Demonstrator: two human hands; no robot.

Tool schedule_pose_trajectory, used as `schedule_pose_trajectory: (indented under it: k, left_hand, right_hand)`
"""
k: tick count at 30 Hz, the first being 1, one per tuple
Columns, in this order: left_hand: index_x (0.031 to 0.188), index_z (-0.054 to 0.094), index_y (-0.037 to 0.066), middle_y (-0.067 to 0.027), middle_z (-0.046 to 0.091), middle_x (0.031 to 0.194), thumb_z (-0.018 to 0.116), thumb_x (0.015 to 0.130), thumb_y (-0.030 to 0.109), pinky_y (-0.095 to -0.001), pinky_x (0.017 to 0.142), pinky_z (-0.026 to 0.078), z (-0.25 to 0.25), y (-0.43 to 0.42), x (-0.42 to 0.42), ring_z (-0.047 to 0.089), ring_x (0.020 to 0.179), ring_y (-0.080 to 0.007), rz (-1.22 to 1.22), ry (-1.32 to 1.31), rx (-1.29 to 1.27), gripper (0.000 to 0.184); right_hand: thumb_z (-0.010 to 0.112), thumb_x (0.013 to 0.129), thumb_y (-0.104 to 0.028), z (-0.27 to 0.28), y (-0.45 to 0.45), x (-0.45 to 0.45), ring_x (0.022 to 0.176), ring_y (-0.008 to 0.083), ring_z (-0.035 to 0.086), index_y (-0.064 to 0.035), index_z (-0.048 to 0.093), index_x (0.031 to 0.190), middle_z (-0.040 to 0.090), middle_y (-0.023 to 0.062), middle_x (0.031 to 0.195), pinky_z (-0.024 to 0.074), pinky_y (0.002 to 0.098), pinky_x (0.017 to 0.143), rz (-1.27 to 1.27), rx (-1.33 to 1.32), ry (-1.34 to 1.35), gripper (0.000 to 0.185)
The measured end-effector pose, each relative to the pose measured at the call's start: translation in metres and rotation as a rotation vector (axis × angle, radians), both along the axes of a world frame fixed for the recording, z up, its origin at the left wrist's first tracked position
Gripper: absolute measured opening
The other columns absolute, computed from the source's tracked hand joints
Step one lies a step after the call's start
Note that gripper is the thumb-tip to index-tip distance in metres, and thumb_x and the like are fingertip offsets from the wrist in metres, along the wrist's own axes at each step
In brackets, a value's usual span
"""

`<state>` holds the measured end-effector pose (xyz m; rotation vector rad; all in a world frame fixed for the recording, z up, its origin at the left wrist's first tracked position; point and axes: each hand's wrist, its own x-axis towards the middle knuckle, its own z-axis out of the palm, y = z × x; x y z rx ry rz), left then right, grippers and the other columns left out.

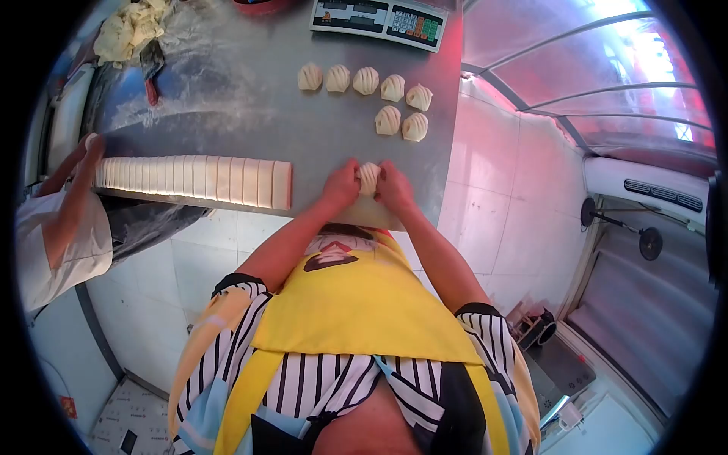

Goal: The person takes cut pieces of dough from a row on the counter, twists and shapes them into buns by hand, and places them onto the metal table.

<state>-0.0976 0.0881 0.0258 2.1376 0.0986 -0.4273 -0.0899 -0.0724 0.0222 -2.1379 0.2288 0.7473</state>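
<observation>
A twisted dough roll [368,179] with ridges across its top is pinched between my two hands at the front edge of the metal table [250,114]. My left hand [343,183] grips its left side, and my right hand [393,187] holds the right side, with the fingers of both bent inward. Several shaped dough rolls [365,80] of the same kind stand in a row beyond my hands, with two more, including this dough roll [387,120], just in front of them. To the left lies a long strip of dough [193,179] cut into many slices.
A digital scale [379,21] sits at the back. At the far left are a rough dough heap [130,32] and a red-handled scraper [152,72]. Another person's hand [92,145] is by the strip's left end. Flour dusts the table.
</observation>
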Motion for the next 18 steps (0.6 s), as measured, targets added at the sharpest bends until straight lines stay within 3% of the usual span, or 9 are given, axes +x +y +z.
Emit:
schedule_pose_trajectory:
  k: [1,4,7,10,13,16,18]
  left_hand:
    - [0.089,0.050,0.006,-0.0167,0.061,0.069,0.053,0.079,0.013,-0.0440,0.060,0.047,0.013,0.000,0.002,0.061,0.060,-0.0334,0.022,0.169,-0.080,0.013]
    - [0.089,0.051,0.006,-0.0186,0.061,0.071,0.055,0.078,0.016,-0.0476,0.061,0.045,0.001,0.007,0.006,0.059,0.067,-0.0389,-0.022,0.160,-0.066,0.015]
    - [0.089,0.052,0.006,-0.0191,0.061,0.072,0.056,0.077,0.018,-0.0476,0.061,0.045,-0.014,0.007,0.008,0.059,0.070,-0.0405,-0.064,-0.073,0.109,0.017]
    - [0.086,0.052,0.006,-0.0189,0.061,0.073,0.057,0.077,0.018,-0.0465,0.061,0.045,-0.019,0.003,0.006,0.059,0.072,-0.0396,-0.022,-0.100,0.141,0.016]
    - [0.085,0.053,0.005,-0.0188,0.061,0.074,0.057,0.077,0.017,-0.0466,0.063,0.046,-0.016,0.011,0.007,0.059,0.074,-0.0393,-0.057,-0.098,0.049,0.016]
    - [0.086,0.055,0.004,-0.0187,0.061,0.074,0.057,0.077,0.018,-0.0461,0.065,0.047,-0.009,0.021,0.040,0.059,0.075,-0.0389,0.174,-0.252,-0.113,0.016]
    - [0.089,0.056,0.004,-0.0183,0.062,0.078,0.057,0.078,0.018,-0.0457,0.068,0.047,0.013,0.029,0.086,0.060,0.077,-0.0382,0.180,-0.101,-0.181,0.018]
  right_hand:
    - [0.049,0.085,-0.018,0.002,0.001,0.001,0.072,0.0418,0.058,-0.0103,0.046,0.101,0.062,0.0190,0.084,0.0450,0.0473,0.061,-0.004,-0.020,0.004,0.018]
    - [0.047,0.086,-0.018,-0.010,-0.002,-0.001,0.071,0.0389,0.060,-0.0092,0.047,0.100,0.062,0.0174,0.080,0.0453,0.0458,0.061,0.218,-0.222,-0.356,0.017]
    - [0.047,0.086,-0.019,-0.025,-0.005,0.005,0.075,0.0404,0.058,-0.0079,0.047,0.099,0.061,0.0187,0.080,0.0454,0.0456,0.064,0.145,-0.142,-0.187,0.017]
    - [0.052,0.083,-0.014,-0.026,-0.001,0.012,0.077,0.0347,0.061,-0.0069,0.047,0.100,0.062,0.0176,0.081,0.0462,0.0415,0.065,0.225,-0.246,-0.218,0.018]
    - [0.057,0.083,-0.010,-0.003,0.002,0.018,0.077,0.0257,0.063,-0.0044,0.048,0.106,0.063,0.0151,0.086,0.0487,0.0350,0.065,0.189,-0.181,-0.056,0.026]
    - [0.062,0.083,-0.011,0.033,-0.006,0.017,0.075,0.0197,0.062,-0.0040,0.054,0.108,0.063,0.0101,0.081,0.0498,0.0310,0.065,-0.410,0.642,0.084,0.027]
    - [0.063,0.083,-0.012,0.053,-0.016,0.015,0.074,0.0147,0.060,-0.0014,0.054,0.107,0.062,0.0074,0.082,0.0494,0.0270,0.064,-0.420,0.640,0.072,0.028]
